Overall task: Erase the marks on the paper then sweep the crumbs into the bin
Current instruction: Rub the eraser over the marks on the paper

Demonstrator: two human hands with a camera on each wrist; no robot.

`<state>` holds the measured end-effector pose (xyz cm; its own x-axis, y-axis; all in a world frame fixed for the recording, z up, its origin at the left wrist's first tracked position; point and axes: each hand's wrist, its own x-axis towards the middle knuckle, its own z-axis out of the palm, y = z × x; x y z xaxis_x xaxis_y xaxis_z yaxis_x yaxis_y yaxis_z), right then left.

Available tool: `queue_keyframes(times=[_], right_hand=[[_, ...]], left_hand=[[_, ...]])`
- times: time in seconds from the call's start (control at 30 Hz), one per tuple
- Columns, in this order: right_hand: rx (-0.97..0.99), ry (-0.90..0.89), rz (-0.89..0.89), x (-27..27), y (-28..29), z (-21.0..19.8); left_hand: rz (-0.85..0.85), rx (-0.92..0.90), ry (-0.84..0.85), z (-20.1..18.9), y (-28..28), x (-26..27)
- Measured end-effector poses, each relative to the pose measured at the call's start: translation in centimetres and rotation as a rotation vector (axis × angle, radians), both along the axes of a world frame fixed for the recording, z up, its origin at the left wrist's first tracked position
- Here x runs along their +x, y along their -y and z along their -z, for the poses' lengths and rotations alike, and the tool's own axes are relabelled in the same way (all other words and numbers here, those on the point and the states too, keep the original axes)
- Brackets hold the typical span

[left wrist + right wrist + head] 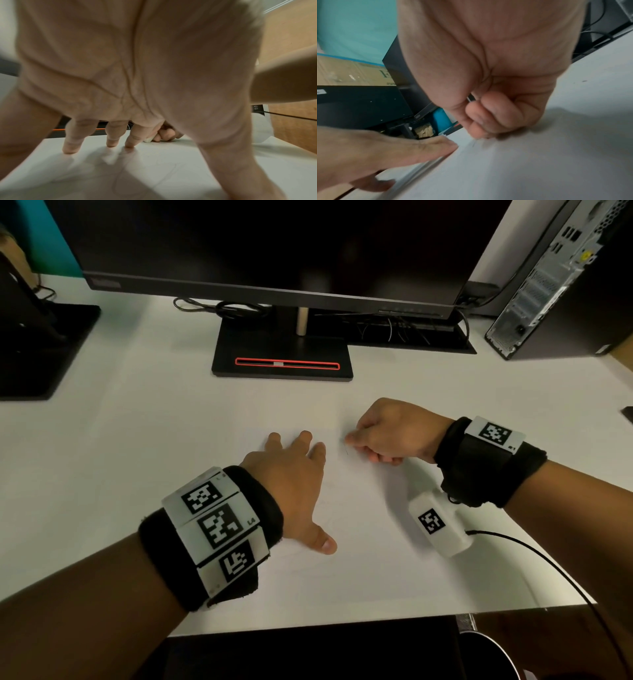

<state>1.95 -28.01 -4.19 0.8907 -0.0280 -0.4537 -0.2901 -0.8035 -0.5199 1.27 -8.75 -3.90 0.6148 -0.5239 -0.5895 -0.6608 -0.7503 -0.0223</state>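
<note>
A white sheet of paper lies on the white desk, with faint pencil marks still showing on it. My left hand lies flat on the paper with straight, spread fingers, holding it down. Just to its right, my right hand is curled and pinches a small white eraser against the paper near its far edge. A short dark mark sits right under those fingertips. In the right wrist view the eraser is hidden inside the fingers. The bin's rim shows below the desk's front edge at the lower right.
A black monitor stand stands just beyond the paper. A computer tower is at the back right and another black stand at the left. A black cable trails from my right wrist over the desk's front edge.
</note>
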Motion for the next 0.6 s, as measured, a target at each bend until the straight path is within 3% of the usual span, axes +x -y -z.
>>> queue_keyframes(times=[0.1, 0.23, 0.4, 0.5, 0.6], right_hand=[[0.021, -0.076, -0.083, -0.5, -0.7, 0.0], [0.019, -0.044, 0.011, -0.4, 0.1, -0.3], [0.032, -0.137, -0.102, -1.4, -0.3, -0.5], [0.002, -0.074, -0.033, -1.1, 0.6, -0.7], [-0.019, -0.077, -0.103, -1.7, 0.5, -0.5]], left_hand=[[0.000, -0.003, 0.001, 0.0, -0.1, 0.0], [0.004, -0.004, -0.010, -0.1, -0.1, 0.0], [0.007, 0.006, -0.021, -0.1, -0.2, 0.0], [0.012, 0.009, -0.021, -0.2, -0.2, 0.1], [0.006, 0.017, -0.026, -0.2, -0.2, 0.0]])
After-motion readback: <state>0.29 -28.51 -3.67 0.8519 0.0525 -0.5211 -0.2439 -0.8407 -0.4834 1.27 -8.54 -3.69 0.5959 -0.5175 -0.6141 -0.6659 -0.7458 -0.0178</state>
